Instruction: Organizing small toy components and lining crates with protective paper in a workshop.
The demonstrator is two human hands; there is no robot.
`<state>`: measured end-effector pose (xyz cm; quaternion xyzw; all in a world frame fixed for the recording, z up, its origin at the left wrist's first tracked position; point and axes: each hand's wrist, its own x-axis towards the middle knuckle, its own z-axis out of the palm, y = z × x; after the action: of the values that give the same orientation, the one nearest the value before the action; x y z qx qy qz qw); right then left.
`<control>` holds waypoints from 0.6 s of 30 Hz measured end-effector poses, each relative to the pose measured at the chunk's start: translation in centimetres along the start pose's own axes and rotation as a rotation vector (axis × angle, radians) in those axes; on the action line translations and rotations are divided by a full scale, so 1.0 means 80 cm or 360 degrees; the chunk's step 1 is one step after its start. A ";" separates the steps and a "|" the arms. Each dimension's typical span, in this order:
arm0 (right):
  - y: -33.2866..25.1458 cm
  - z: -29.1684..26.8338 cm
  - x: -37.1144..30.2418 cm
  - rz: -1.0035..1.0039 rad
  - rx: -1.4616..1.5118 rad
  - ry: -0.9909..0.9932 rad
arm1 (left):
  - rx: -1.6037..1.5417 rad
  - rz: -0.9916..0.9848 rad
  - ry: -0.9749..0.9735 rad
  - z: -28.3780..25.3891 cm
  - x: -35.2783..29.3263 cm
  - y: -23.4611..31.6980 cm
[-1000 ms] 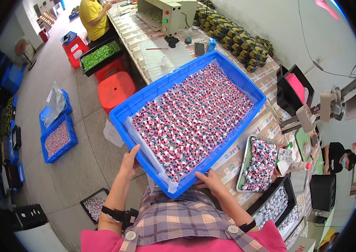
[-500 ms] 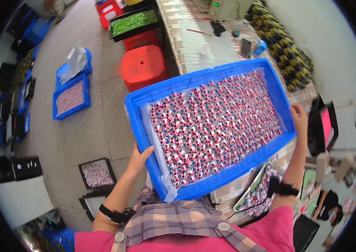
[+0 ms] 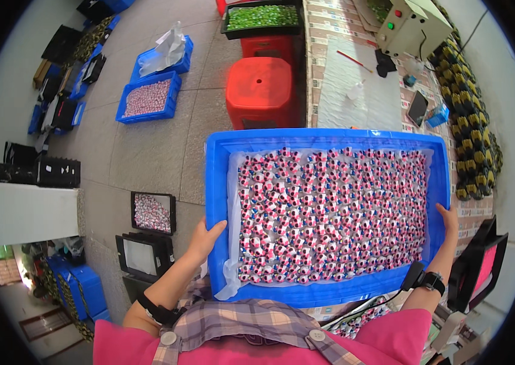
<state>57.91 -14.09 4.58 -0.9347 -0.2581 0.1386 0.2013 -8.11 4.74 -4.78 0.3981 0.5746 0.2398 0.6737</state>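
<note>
A large blue plastic tray is held level in front of my body. White paper lines it, and many small pink, white and blue figures stand in it in close rows. My left hand grips its left rim, thumb over the edge and fingers hidden below. On the opposite side my right hand holds the right rim, its thumb also on top. Both forearms come up past the tray's near side.
A red stool stands beyond the tray, near a black tray of green pieces. The worktable carries a phone and a machine. Floor trays include a blue one with pink pieces and a black one.
The blue tray has turned from tilted to nearly square with my body and shifted right and slightly down in view. Both hands still hold it, and the whole scene has swung with my turn.
</note>
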 end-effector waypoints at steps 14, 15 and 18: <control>-0.049 -0.044 0.081 -0.0569 0.0268 -0.0127 | 0.0202 0.0040 0.0098 0.004 0.052 0.001; -0.072 -0.045 0.097 -0.0620 0.0275 -0.0149 | 0.0160 0.0062 0.0143 0.002 0.049 0.005; -0.114 -0.039 0.131 -0.0719 0.0336 -0.0190 | 0.0275 0.0068 0.0132 -0.010 0.049 0.000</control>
<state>63.83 -2.25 9.80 -0.8172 -0.4560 0.1713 0.3079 -8.04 8.01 -7.05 0.4566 0.6121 0.2198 0.6071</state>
